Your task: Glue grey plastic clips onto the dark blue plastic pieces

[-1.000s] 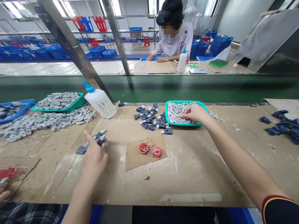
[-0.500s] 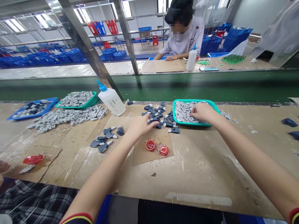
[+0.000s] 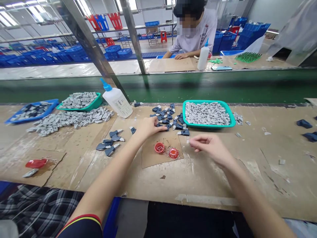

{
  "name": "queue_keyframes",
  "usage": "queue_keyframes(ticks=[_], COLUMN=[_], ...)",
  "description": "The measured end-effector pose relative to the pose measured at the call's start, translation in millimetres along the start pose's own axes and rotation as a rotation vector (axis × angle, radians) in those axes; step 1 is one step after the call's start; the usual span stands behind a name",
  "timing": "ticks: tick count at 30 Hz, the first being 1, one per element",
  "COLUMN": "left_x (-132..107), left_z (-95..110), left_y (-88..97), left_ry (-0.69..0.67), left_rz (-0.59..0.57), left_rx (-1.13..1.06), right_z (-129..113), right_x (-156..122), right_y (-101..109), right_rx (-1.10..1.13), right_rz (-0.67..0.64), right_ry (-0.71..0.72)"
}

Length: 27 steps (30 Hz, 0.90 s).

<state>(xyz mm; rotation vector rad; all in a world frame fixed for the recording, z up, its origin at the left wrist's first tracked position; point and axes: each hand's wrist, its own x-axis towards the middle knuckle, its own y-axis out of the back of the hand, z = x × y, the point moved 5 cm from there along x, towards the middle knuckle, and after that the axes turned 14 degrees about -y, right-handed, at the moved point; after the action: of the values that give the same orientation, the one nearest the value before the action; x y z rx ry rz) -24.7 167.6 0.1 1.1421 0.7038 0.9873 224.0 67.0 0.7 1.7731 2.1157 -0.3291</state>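
Note:
My left hand (image 3: 148, 128) reaches into a loose pile of dark blue-grey plastic pieces (image 3: 170, 116), many with light grey tips. Its thumb and forefinger close around one dark piece (image 3: 158, 125), partly hidden by the fingers. My right hand (image 3: 209, 146) hovers over the cardboard, pinching a small pale grey plastic piece (image 3: 188, 141). Between the hands, a red cap with liquid (image 3: 159, 148) and a second wet red cap (image 3: 173, 152) rest on a cardboard square (image 3: 151, 160). Behind my right hand stands a green tray (image 3: 209, 126) full of small grey pieces.
A white bottle with a blue nozzle (image 3: 119, 103) leans at the back. On the left are heaped grey pieces (image 3: 71, 121), another green tray (image 3: 95, 103) and a blue tray (image 3: 15, 119). Across the green belt (image 3: 168, 86), a person (image 3: 195, 36) works.
My right hand has left the green tray and come toward me and left, with a small grey piece in its fingertips. My left hand stays at the dark pile.

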Motion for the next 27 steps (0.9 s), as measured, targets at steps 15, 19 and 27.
queue_keyframes(ticks=[15,19,27], left_x=[-12.8,-8.7,-81.3], left_z=[-9.4,-8.5,1.5], left_y=[-0.6,2.8,33.3], left_ry=[-0.007,0.033,0.187], left_rz=[0.115,0.158,0.469], left_rx=[-0.073,-0.142,-1.038], right_z=[30.9,33.8,30.8], right_x=[6.0,7.9,6.4], right_y=[-59.7,-60.7,-57.1], right_rx=[0.008,-0.014,0.048], right_rz=[-0.037,-0.022,-0.051], right_ry=[-0.1,-0.094,-0.124])
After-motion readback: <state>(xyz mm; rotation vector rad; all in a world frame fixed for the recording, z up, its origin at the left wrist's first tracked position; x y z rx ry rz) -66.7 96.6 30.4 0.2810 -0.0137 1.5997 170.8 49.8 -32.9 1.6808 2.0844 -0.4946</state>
